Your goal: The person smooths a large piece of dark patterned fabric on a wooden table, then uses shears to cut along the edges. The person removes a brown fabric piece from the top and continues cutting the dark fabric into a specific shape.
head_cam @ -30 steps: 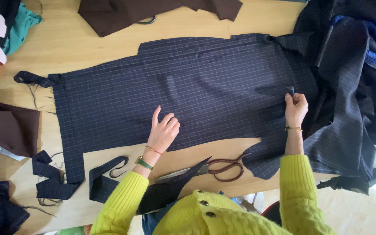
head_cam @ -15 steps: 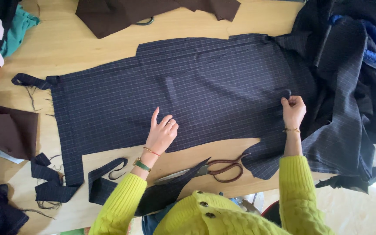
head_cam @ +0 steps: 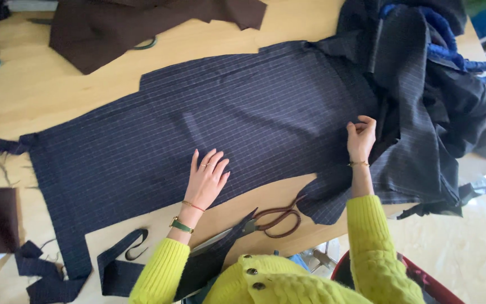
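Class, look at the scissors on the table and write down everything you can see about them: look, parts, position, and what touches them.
The scissors have two reddish-brown looped handles and pale metal blades. They lie flat on the wooden table near its front edge, handles to the right, blades pointing left and seemingly closed. The blade tips run beside or under a dark fabric strip. The handles sit close to the cut edge of the navy pinstriped cloth. Neither hand touches them; the left hand rests flat on the cloth.

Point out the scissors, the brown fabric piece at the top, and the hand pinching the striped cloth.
scissors (head_cam: 277,218), head view, on the reddish-brown handle loops.
brown fabric piece (head_cam: 125,28), head view, on its flat middle.
right hand (head_cam: 361,137), head view, on the back of the hand.
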